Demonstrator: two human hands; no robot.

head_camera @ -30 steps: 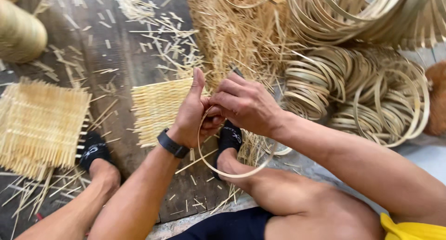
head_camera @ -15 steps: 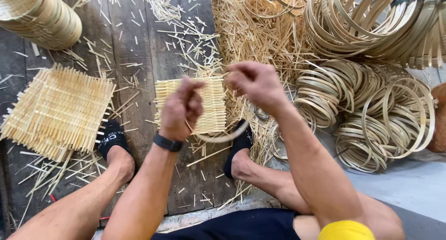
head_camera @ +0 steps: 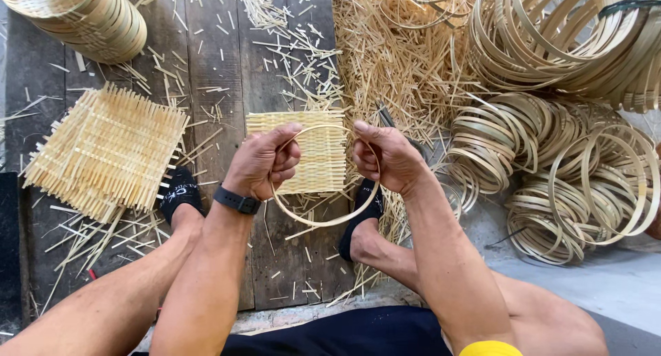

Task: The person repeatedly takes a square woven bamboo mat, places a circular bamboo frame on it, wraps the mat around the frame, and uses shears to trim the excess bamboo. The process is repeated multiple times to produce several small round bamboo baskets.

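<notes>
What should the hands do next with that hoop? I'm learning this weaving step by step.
Probably lower the bamboo hoop onto the small woven mat lying directly beneath it. Both the left hand and the right hand grip the hoop's sides, holding it round and centred over the mat.

Stack of woven baskets (head_camera: 82, 18) at 11 o'clock cut off by top edge. Hoop bundle (head_camera: 571, 32) at 1 o'clock runs past the frame. Small woven mat (head_camera: 310, 153) partly covered by both hands.
</notes>
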